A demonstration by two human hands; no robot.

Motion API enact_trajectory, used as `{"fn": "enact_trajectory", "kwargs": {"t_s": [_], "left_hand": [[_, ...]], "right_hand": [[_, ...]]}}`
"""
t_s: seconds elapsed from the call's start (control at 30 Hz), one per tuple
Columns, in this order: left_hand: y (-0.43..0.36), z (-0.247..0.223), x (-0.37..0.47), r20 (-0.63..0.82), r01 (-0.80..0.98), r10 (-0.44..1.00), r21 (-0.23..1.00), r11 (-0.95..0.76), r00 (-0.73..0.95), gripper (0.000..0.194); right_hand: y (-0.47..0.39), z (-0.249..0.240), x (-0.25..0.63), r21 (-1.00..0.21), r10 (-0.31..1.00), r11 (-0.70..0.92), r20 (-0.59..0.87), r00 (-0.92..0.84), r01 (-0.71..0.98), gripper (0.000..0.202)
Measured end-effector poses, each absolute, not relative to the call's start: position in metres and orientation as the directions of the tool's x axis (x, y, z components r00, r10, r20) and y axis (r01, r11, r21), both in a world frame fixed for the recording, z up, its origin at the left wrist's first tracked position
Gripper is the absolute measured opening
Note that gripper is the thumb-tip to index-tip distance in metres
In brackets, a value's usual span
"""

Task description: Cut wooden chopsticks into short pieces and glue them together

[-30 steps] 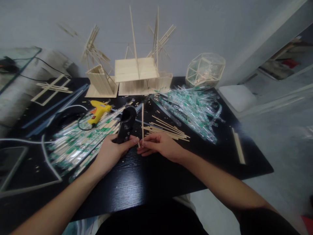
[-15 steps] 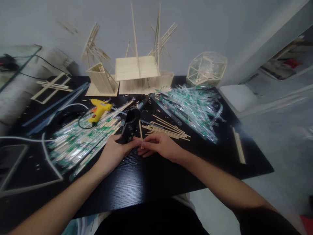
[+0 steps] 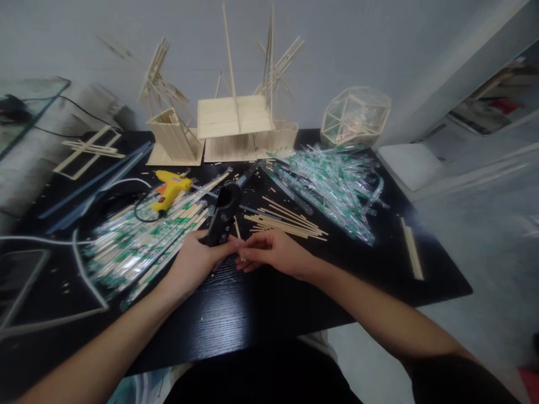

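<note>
In the head view, my left hand is closed round a black hand tool that looks like a pipe cutter, its hooked head pointing up and away from me. My right hand meets the left thumb with its fingertips pinched together. A thin wooden stick rises from between the two hands, tilted slightly left, just right of the tool. Its lower end shows as a pale tip under my fingers; the fingers partly hide it. Beyond my right hand, several loose wooden sticks lie fanned out on the black table.
Plastic-wrapped stick bundles lie at left, a yellow glue gun on them. Crumpled wrappers are heaped at right. Stick-built models and a many-sided frame stand along the wall. Two sticks lie near the right edge.
The thin stick leans further left than before, and its upper end sits closer to the black tool. Both hands stay nearly in place, shifting only slightly left.
</note>
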State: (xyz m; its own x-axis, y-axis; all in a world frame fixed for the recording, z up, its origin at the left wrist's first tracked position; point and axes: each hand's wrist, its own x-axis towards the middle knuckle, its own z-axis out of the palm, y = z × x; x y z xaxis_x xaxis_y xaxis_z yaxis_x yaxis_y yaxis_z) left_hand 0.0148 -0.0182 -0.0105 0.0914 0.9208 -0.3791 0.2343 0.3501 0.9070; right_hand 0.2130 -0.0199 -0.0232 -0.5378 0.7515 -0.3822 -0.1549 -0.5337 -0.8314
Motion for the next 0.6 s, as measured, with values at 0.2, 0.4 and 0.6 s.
{"fn": "enact_trajectory", "kwargs": {"t_s": [0.2,0.4,0.6], "left_hand": [[-0.0198,-0.0145,0.018,-0.354,0.242,0.932,0.914,0.326,0.082,0.029],[-0.0237,-0.0126,0.0215,-0.256,0.283,0.961,0.934,0.216,0.109,0.028],[-0.0213,-0.0105,0.012,-0.018,0.411,0.978,0.909,-0.071,0.207,0.035]], "right_hand": [[-0.0171,-0.0251,0.2129,-0.824,0.81,-0.515,-0.377,-0.45,-0.237,0.061],[-0.015,-0.0252,0.2157,-0.805,0.77,-0.556,-0.403,-0.495,-0.209,0.064],[-0.0102,-0.0219,0.2207,-0.791,0.797,-0.548,-0.394,-0.457,-0.273,0.058]]}}
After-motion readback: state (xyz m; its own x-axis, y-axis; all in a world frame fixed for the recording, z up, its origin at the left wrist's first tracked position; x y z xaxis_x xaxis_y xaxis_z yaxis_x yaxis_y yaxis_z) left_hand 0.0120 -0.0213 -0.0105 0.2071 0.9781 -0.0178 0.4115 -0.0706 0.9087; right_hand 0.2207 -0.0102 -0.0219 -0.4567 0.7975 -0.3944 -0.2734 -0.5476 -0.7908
